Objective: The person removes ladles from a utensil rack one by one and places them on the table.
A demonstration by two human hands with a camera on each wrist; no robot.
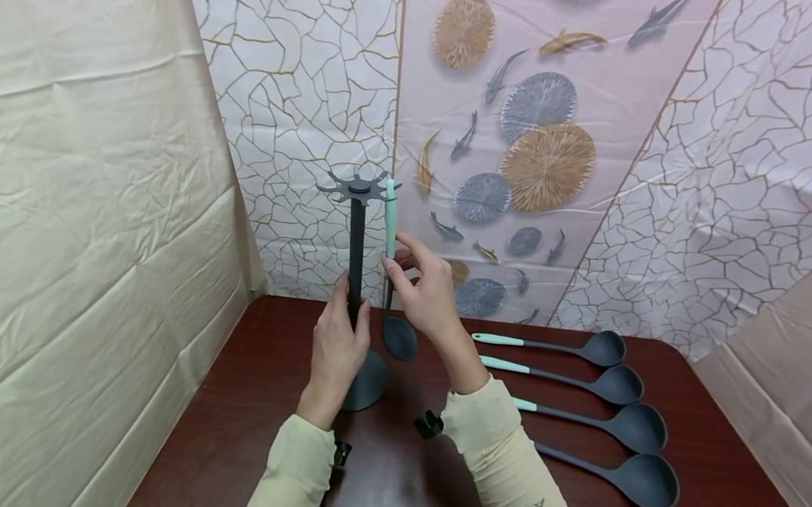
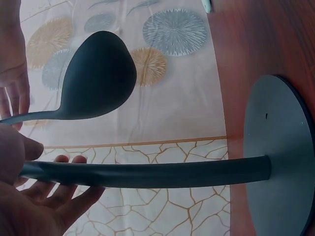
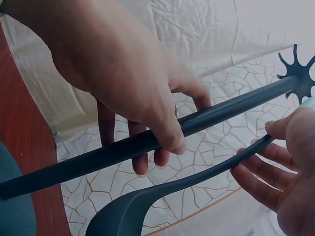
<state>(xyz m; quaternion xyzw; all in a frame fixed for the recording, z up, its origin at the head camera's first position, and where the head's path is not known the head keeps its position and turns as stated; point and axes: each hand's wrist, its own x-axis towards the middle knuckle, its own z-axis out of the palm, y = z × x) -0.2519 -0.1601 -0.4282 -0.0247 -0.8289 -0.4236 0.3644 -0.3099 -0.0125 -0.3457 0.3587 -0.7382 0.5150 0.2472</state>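
A dark utensil stand (image 1: 357,248) rises from a round base (image 2: 280,147), topped by a ring of hooks (image 1: 358,186). My left hand (image 1: 340,336) grips its pole, thumb on one side and fingers on the other. Just right of the pole, my right hand (image 1: 424,283) pinches a ladle (image 1: 399,338) with a mint-green handle. The ladle hangs upright, bowl down, its handle's top beside the hooks; whether it is hooked on I cannot tell. In the right wrist view, the right hand's fingers (image 3: 266,172) hold the ladle's dark shaft near the handle.
Several more ladles (image 1: 631,429) with mint-green handles lie in a column on the right of the dark red table (image 1: 203,444), bowls to the right. A patterned cloth (image 1: 304,99) hangs behind the table, and a cream cloth (image 1: 92,222) on the left.
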